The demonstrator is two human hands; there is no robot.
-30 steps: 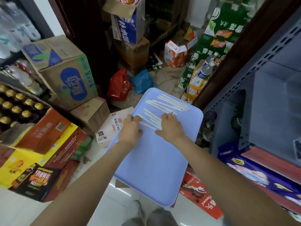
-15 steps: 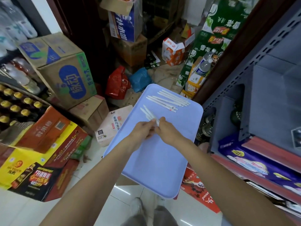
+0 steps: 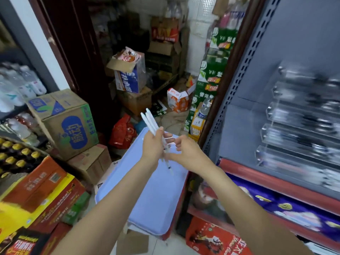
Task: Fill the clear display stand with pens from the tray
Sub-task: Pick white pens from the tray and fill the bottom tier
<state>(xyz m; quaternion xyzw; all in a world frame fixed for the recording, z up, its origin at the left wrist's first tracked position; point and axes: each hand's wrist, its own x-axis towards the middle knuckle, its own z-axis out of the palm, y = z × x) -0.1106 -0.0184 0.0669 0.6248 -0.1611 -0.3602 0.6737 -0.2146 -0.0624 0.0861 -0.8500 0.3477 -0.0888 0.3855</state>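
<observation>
My left hand (image 3: 153, 146) is shut on a bunch of white pens (image 3: 151, 122) whose ends stick up and away from me; their tips hang below my fist. My right hand (image 3: 184, 150) is right beside it, fingers curled at the lower part of the bunch, touching it. Both hands hover above the light blue tray (image 3: 152, 203), which lies below them; pens left on it are hidden by my hands. The clear display stand (image 3: 294, 129), several stepped tiers, sits blurred on the grey shelf to the right.
Cardboard boxes (image 3: 68, 124) and drink cartons (image 3: 35, 188) crowd the left. A red bag (image 3: 122, 134) and more boxes lie beyond the tray. The grey shelf upright (image 3: 237, 85) stands to the right, with purple packs (image 3: 287, 208) on the lower shelf.
Both hands gathered the pens on the tray, then lifted them up off it; the bunch now stands up in my left hand. The view has swung up and right toward the stand.
</observation>
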